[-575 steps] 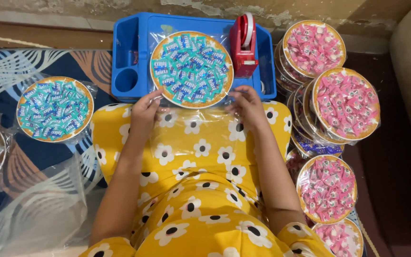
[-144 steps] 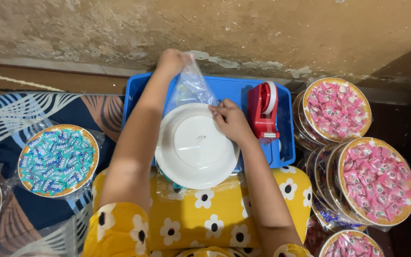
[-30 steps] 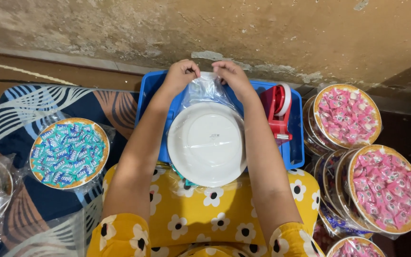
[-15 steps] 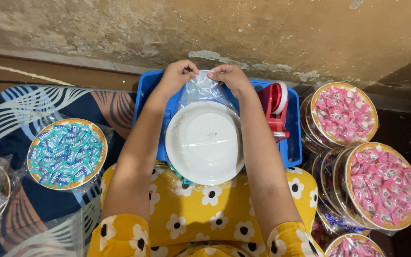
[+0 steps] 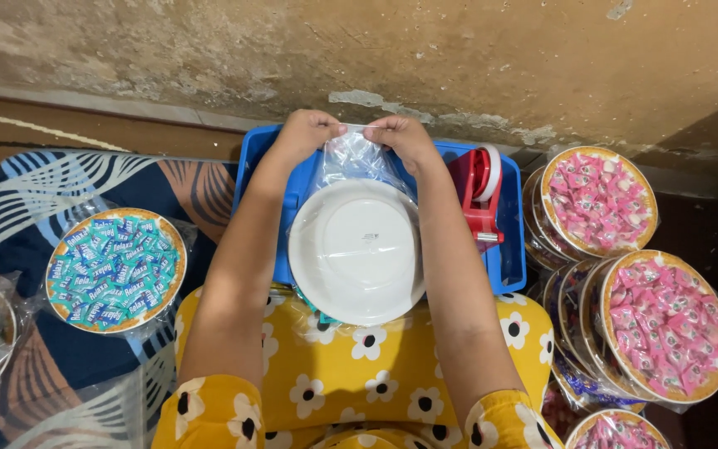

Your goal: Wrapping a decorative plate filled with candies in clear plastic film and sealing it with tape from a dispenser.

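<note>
Clear plastic bag [image 5: 357, 158] gathered above an upturned white plate [image 5: 356, 251]: my left hand [image 5: 307, 133] and right hand [image 5: 405, 137] each pinch its top edge, close together. Plate lies just below both hands, equally near, on the blue tray [image 5: 504, 262].

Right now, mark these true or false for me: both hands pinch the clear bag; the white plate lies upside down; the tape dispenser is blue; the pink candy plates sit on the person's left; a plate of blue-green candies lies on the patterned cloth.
1. Both the left hand and the right hand pinch the clear bag: true.
2. The white plate lies upside down: true.
3. The tape dispenser is blue: false, it is red; the tray is blue.
4. The pink candy plates sit on the person's left: false, right.
5. A blue-green candy plate lies on the patterned cloth: true.
</note>
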